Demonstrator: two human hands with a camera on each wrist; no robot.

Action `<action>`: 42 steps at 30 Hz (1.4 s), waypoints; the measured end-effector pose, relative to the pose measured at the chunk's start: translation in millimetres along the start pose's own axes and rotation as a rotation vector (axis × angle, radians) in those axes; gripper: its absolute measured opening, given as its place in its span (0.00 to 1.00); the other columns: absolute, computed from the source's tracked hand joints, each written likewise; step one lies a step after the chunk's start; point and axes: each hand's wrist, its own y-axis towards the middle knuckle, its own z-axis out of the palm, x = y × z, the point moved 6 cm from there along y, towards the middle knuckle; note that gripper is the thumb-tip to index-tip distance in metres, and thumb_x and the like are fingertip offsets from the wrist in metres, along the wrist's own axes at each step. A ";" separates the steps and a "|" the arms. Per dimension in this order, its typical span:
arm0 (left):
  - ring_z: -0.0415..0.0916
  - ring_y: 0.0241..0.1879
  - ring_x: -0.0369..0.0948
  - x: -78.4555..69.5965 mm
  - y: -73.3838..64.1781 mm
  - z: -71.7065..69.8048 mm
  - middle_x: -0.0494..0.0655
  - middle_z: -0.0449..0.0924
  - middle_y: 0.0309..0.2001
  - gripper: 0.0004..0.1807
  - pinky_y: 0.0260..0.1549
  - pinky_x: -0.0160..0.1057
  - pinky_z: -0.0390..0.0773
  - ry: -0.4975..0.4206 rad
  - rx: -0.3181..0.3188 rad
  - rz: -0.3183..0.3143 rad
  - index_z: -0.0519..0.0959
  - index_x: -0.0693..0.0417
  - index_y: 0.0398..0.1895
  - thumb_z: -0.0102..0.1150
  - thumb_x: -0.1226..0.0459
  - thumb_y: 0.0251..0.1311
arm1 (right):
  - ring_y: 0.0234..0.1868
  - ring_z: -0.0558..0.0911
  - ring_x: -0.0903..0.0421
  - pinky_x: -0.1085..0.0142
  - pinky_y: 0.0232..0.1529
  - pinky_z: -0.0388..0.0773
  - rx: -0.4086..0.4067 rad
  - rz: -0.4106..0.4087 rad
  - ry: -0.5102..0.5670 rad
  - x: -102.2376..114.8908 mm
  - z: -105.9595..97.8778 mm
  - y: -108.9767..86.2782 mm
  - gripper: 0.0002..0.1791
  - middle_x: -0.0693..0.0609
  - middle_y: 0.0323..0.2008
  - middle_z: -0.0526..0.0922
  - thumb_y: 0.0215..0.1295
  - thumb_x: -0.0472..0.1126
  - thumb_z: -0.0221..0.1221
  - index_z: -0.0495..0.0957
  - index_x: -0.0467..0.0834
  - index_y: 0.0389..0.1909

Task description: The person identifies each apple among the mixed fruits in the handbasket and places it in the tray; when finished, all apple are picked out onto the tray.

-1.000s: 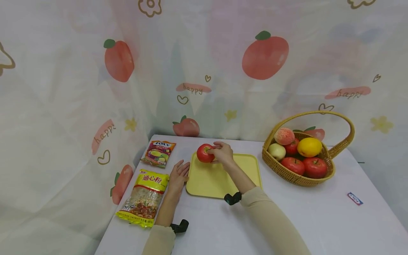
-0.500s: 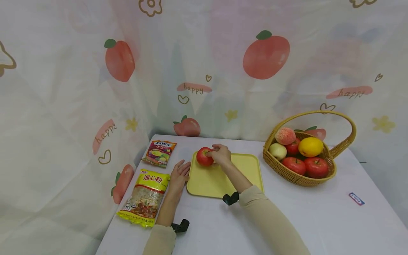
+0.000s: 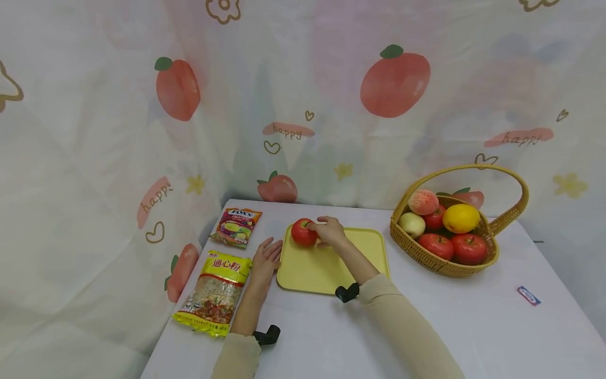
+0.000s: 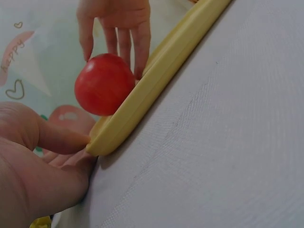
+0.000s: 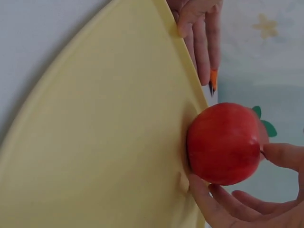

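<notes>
A red apple (image 3: 304,232) sits in the far left corner of a yellow tray (image 3: 310,271). My right hand (image 3: 329,230) holds it from the right, one fingertip at its stem and another low on its side, as the right wrist view (image 5: 280,154) shows. Beside the tray's left edge, my left hand (image 3: 265,262) lies with straight fingers. Its thumb (image 4: 69,140) touches the tray's rim in the left wrist view. Left of that hand are a yellow bag of pasta (image 3: 215,295) and a smaller Fox's candy bag (image 3: 236,227).
A wicker basket (image 3: 445,269) with a tall handle stands at the back right, holding several fruits, among them a lemon (image 3: 461,218) and a peach (image 3: 423,202). A small wrapped candy (image 3: 528,296) lies near the right side. Printed curtains rise behind and left of the white table (image 3: 426,316).
The apple has come down slightly toward me in the tray's corner, with my right hand moving along with it. My left hand has stayed at the tray's edge.
</notes>
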 end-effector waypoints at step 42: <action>0.65 0.74 0.57 0.5 -5.8 2.4 0.67 0.67 0.73 0.45 0.74 0.51 0.66 0.016 0.016 0.009 0.56 0.60 0.81 0.42 0.91 0.58 | 0.66 0.77 0.39 0.54 0.54 0.85 -0.080 -0.216 -0.039 49.3 -170.3 -106.3 0.31 0.34 0.67 0.75 0.77 0.45 0.59 0.67 0.35 0.75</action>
